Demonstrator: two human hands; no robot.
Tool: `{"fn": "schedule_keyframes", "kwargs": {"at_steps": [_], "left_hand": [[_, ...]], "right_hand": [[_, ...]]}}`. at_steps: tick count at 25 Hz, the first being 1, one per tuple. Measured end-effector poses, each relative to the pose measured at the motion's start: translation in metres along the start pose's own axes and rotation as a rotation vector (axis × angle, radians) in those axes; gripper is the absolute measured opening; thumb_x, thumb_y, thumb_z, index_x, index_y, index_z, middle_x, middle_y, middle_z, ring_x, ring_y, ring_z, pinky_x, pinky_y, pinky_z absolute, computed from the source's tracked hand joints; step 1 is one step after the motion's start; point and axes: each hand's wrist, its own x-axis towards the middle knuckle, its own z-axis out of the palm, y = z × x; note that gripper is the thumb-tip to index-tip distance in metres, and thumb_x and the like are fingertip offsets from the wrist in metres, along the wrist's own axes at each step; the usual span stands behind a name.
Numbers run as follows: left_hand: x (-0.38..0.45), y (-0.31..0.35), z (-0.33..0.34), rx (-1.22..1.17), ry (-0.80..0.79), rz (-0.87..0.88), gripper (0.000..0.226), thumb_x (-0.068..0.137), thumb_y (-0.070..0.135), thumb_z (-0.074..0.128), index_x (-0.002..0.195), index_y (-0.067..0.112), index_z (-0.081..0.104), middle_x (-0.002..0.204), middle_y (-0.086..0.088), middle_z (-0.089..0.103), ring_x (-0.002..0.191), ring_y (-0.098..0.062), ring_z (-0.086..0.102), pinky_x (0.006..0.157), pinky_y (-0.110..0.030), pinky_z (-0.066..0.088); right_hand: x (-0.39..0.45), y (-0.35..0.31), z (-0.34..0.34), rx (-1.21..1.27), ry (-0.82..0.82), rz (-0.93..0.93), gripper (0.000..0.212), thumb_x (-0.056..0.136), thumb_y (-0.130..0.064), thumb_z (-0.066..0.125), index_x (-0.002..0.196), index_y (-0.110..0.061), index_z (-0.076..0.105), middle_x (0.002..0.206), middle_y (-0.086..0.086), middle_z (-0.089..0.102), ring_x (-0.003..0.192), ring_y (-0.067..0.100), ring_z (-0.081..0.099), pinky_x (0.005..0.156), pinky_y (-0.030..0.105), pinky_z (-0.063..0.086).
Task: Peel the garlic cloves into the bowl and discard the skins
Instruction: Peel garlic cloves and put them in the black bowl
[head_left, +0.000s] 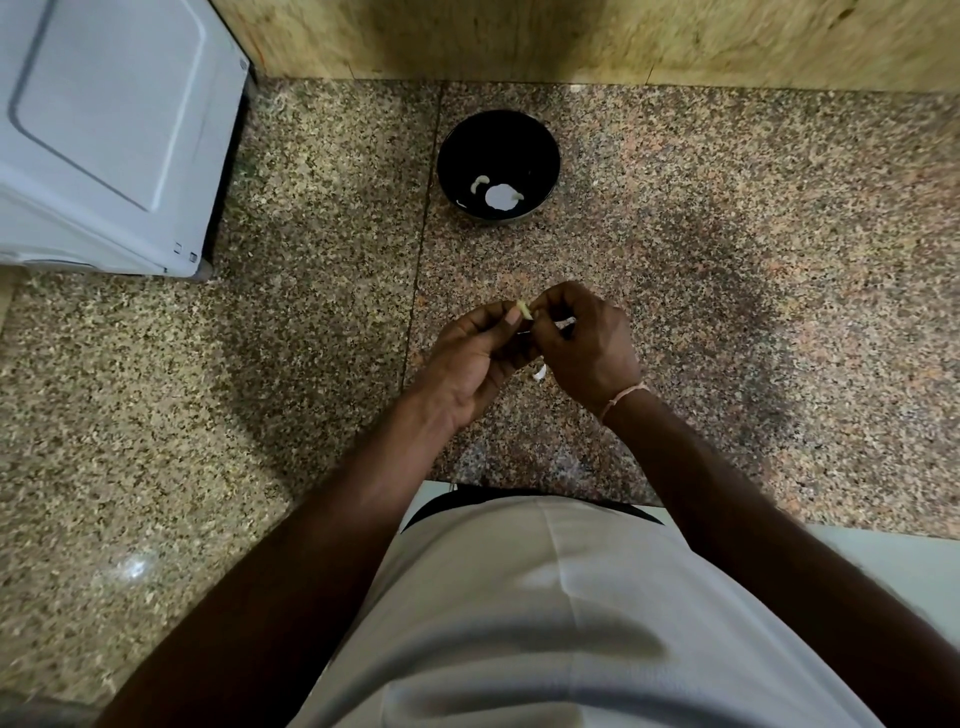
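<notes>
One pale garlic clove is pinched between the left hand and the right hand, both curled around it, on the near side of the one black bowl, which holds two white pieces, on the speckled counter.

speckled granite counter, tan wall, white appliance
</notes>
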Motion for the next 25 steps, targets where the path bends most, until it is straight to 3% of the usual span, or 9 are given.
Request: {"fn": "schedule_keyframes", "kwargs": {"at_steps": [6, 20, 25], "left_hand": [[-0.001, 0.001, -0.007, 0.0, 0.035, -0.042, 0.011, 0.102, 0.002, 0.06, 0.109, -0.002, 0.069, 0.099, -0.016, 0.078, 0.092, -0.026, 0.079, 0.075, -0.035, 0.064], [-0.001, -0.011, -0.015, 0.13, 0.115, -0.046, 0.006, 0.099, -0.003, 0.063, 0.096, 0.0, 0.069, 0.091, -0.019, 0.075, 0.083, -0.028, 0.077, 0.079, -0.04, 0.066], [-0.001, -0.017, -0.027, 0.126, 0.207, -0.057, 0.005, 0.096, -0.002, 0.069, 0.098, 0.001, 0.072, 0.093, -0.019, 0.078, 0.082, -0.028, 0.078, 0.07, -0.034, 0.065]], "right_hand": [[-0.003, 0.005, 0.002, -0.12, 0.0, -0.1, 0.008, 0.095, -0.024, 0.061, 0.1, -0.02, 0.065, 0.087, -0.005, 0.073, 0.068, 0.015, 0.07, 0.06, 0.035, 0.057], [-0.002, 0.008, 0.004, -0.137, 0.028, -0.056, 0.01, 0.099, -0.025, 0.058, 0.103, -0.018, 0.063, 0.087, -0.001, 0.072, 0.065, 0.02, 0.069, 0.06, 0.041, 0.056], [0.0, 0.022, 0.007, -0.217, -0.039, 0.015, 0.017, 0.103, -0.029, 0.056, 0.105, -0.017, 0.068, 0.087, 0.002, 0.075, 0.069, 0.022, 0.071, 0.062, 0.041, 0.058]]}}
